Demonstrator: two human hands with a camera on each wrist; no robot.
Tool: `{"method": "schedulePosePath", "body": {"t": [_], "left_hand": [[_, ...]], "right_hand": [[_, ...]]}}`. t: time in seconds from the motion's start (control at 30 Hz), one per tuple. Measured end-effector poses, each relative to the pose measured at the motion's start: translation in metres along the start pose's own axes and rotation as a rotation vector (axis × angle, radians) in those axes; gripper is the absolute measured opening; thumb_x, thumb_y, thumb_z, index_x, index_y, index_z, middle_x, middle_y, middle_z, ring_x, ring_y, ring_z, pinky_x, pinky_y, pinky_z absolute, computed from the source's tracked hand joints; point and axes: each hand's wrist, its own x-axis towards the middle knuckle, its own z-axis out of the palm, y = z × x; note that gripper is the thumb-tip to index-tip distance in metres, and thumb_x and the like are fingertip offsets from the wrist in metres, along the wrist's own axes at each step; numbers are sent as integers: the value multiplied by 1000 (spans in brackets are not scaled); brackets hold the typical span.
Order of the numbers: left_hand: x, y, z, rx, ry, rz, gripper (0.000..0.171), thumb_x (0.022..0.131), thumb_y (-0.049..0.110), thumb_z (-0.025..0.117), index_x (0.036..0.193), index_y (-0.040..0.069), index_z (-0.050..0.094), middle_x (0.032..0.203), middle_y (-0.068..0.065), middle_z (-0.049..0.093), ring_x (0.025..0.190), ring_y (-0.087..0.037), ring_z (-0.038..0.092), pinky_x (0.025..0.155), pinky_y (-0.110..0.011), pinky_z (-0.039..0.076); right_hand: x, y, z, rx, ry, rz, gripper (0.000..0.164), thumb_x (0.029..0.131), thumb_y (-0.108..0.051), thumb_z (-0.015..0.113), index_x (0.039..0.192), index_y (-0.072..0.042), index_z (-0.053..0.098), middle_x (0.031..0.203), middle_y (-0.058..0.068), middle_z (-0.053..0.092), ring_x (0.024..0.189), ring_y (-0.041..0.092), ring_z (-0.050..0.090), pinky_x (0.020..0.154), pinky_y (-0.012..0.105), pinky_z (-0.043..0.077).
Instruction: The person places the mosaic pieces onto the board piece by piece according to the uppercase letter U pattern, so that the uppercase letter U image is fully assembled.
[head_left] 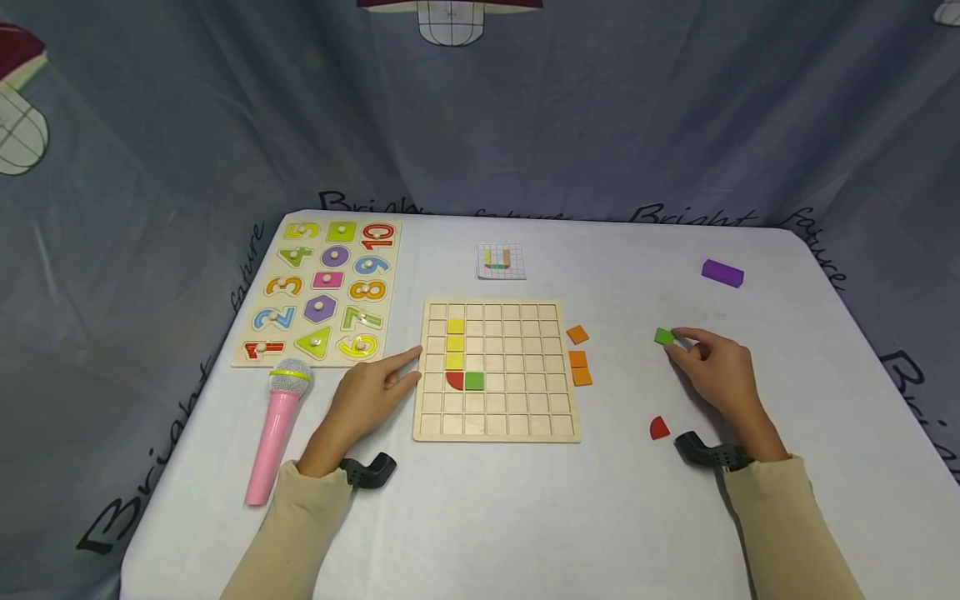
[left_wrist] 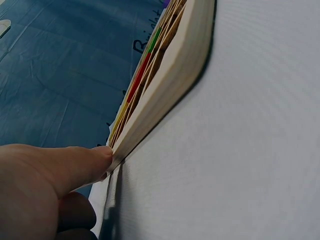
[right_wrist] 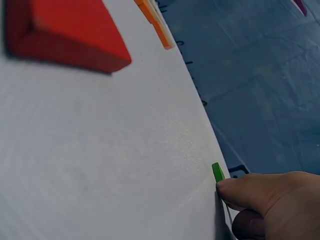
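In the head view a wooden grid board (head_left: 517, 400) lies mid-table. One column of its cells holds several yellow tiles (head_left: 455, 342). Below them sit a red quarter-round tile (head_left: 454, 381) and a green square tile (head_left: 474, 381), side by side. My left hand (head_left: 367, 400) touches the board's left edge with thumb and index fingertips; the left wrist view shows the thumb against the wooden rim (left_wrist: 170, 85). Over to the right, my right hand (head_left: 716, 371) pinches another green square tile (head_left: 663, 336) between thumb and index finger, at the table surface.
Orange tiles (head_left: 580, 377) lie along the board's right side. A loose red quarter-round tile (head_left: 659, 428) is near my right wrist, a purple block (head_left: 722, 272) farther back. Behind the board lies a pattern card (head_left: 501, 262). Left are a number puzzle (head_left: 335, 304) and a pink microphone (head_left: 272, 442).
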Motion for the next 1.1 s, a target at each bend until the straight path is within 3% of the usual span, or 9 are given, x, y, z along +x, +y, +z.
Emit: {"method": "schedulePosePath", "body": {"t": [0.67,0.97,1.1], "left_hand": [[0,0,0,-6,-2,3,45,98,32,70,142,24,63,59,3,44,53,-12,39,52,-30,30],[0,-1,0,-7,2,5,46,98,31,70,142,24,63,59,3,44,53,-13,39,53,-30,30],[0,-1,0,-11,-1,3,46,98,31,71,143,24,63,58,3,44,52,-13,39,52,-29,30]], "right_hand": [[-11,-4,-1,52,34,-25,34,95,-29,74,121,-7,73,65,4,49,58,17,41,49,29,30],[-17,-34,-3,115,76,-64,29,91,-24,79,117,-10,76,66,4,52,57,14,41,48,26,30],[-19,-51,-1,137,71,-122,28,90,-21,81,115,-11,76,65,3,52,57,13,41,49,25,31]]}}
